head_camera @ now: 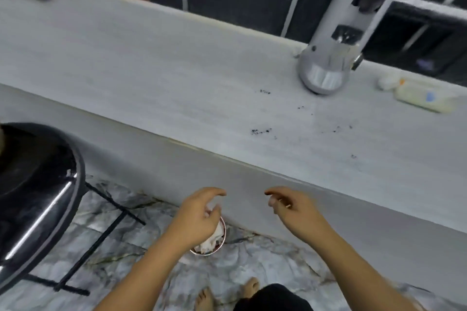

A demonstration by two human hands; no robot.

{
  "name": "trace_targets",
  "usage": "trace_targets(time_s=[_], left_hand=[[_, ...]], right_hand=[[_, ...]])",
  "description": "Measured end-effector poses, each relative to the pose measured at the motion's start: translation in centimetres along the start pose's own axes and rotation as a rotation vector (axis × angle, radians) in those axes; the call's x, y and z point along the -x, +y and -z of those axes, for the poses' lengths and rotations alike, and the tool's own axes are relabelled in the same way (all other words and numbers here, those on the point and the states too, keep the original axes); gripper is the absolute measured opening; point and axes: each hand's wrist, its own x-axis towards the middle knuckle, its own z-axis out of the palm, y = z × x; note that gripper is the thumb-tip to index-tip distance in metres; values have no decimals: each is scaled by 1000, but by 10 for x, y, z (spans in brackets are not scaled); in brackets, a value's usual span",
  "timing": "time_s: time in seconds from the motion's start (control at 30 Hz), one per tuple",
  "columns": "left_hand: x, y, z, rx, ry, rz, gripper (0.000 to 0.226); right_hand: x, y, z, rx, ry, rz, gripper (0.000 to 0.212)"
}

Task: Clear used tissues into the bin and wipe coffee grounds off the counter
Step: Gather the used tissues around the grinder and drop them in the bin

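Tissue stage judged nearly done. One small round bin (219,240) on the floor, hard against the foot of the table front, already holding crumpled white tissues (211,242); separate pieces not countable, lying as one heap. Left hand (195,219) directly above the bin, fingers curled loosely around a further scrap of white tissue (211,209); grip narrow, scrap seemingly about to drop in, though blur prevents certainty. Right hand (293,212) level with the table front, beside the left but apart from it, fingers half curled; grip narrow, a thin pale sliver just visible at the fingertips, identity not determinable.

No loose tissues seen on the table (126,63) top.

Wiping stage judged not started. Coffee grounds (260,131) remaining on the table towards its right end: about five dark patches counted, one just in front of the grinder base, others strung towards the near edge, plus fine specks between. No cloth or fresh wipe seen in either hand.

Other counts on the table: one upright silver coffee grinder (348,33) at the far edge, right of centre; one pale bottle (424,98) lying on its side towards the right end, a small white object just beside it; one blurred red and green item at the far left corner. One black stool (35,184) on the floor, left.
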Motion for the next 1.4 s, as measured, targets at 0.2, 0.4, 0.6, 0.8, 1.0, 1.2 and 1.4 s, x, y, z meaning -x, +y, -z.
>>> trace_targets(time_s=[0.2,0.4,0.6,0.8,1.0,1.2,1.4], left_hand=[[-110,122,23,-30,-40,-266,28],[-237,213,1,-14,-8,-274,27],[-339,235,-36,-14,34,-208,28],[-413,220,-45,13,112,-81,28],[-493,212,-50,-33,127,-71,30],[-569,214,-58,-86,124,-142,40],[-601,216,-69,-184,20,-172,29]], right_hand=[[-17,-6,119,-123,310,9,28],[-88,21,222,-178,488,2,29],[-178,71,296,-101,592,-71,26],[-256,119,349,150,616,-238,57],[-313,133,383,404,620,-487,83],[-366,155,395,602,560,-545,72],[-398,164,385,652,557,-500,53]])
